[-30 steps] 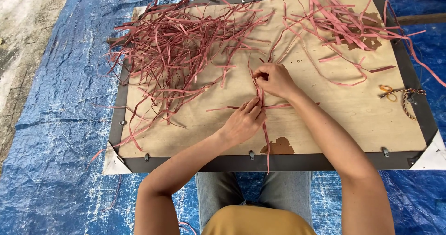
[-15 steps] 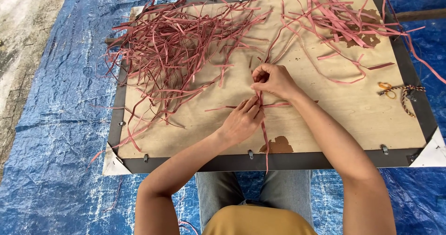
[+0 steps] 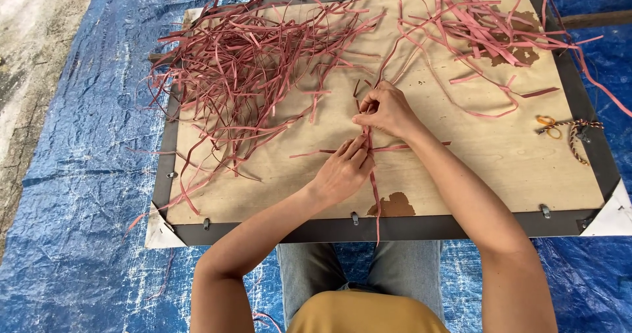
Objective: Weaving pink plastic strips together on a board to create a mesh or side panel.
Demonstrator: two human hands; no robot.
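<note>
Here, the left hand (image 3: 342,171) and right hand (image 3: 385,109) pinch crossed red strips (image 3: 372,150) on the board (image 3: 474,168). Weaving looks barely begun; a large loose pile (image 3: 243,76) waits far left.

Strip pile (image 3: 243,63) on board (image 3: 500,168) left, smaller heap (image 3: 487,23) far right, scissors (image 3: 546,125) — seemingly — right edge, tarp (image 3: 85,194) beneath

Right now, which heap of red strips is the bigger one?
The left heap, beyond the left hand: dense and tangled. The right heap is thinner and looser.

Both arms reach forward, left hand (image 3: 342,171) and right hand (image 3: 387,111) pinched shut, close together.
</note>
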